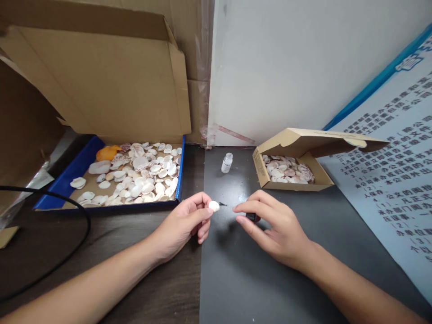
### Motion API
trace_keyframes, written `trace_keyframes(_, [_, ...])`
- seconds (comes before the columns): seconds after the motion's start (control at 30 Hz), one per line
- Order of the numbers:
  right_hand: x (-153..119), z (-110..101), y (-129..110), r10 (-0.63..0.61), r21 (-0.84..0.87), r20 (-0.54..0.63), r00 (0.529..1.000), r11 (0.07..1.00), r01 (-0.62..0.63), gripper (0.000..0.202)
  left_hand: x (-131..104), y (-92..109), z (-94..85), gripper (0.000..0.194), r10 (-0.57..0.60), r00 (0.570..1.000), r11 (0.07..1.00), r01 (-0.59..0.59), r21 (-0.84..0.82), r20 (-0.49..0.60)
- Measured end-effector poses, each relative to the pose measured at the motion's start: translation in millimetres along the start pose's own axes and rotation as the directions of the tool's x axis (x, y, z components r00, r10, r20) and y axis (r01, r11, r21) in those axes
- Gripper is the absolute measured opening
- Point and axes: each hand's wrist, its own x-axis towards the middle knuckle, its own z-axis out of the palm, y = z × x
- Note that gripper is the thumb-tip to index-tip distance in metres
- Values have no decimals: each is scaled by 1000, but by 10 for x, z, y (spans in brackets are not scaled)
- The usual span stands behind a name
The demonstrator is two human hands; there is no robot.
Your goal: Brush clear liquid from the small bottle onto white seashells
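My left hand [189, 218] pinches a small white seashell [213, 206] between thumb and forefinger, over the seam between the dark wood and the grey mat. Across from it, my right hand [275, 225] is curled around a small black cap [251, 217], mostly hidden by the fingers. A thin dark streak [222, 204] shows just right of the shell; whether it is a brush tip or a mark on the mat I cannot tell. Beyond both hands, a small clear bottle [227, 164] stands upright without a lid.
At the left, an open blue-edged cardboard box [180, 173] holds many loose seashells [137, 173] and an orange piece [107, 153]. A smaller cardboard box [261, 173] with shells stands at the right. A black cable [88, 220] curves at far left; a printed sheet [381, 189] lies at right.
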Motion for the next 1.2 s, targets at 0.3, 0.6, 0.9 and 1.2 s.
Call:
trace_keyframes(0.3, [-4,3,5,-4,2,12,1000,1000,4,11,-4,-2,4,23,-9,1000,1000,9,-6,2])
trace_keyframes(0.6, [-4,0,15,-10,8,19,1000,1000,10,12,2,3,11,25,-8,1000,1000,8,-2,1])
trace_keyframes(0.9, [-15,1,25,8,33,67,998,999,-11,14,10,-20,-8,22,7,1000,1000,-8,6,19])
trace_keyframes(1.2, [-28,-7,9,-8,65,91,996,998,3,16,2,-13,-5,20,24,1000,999,-24,25,9])
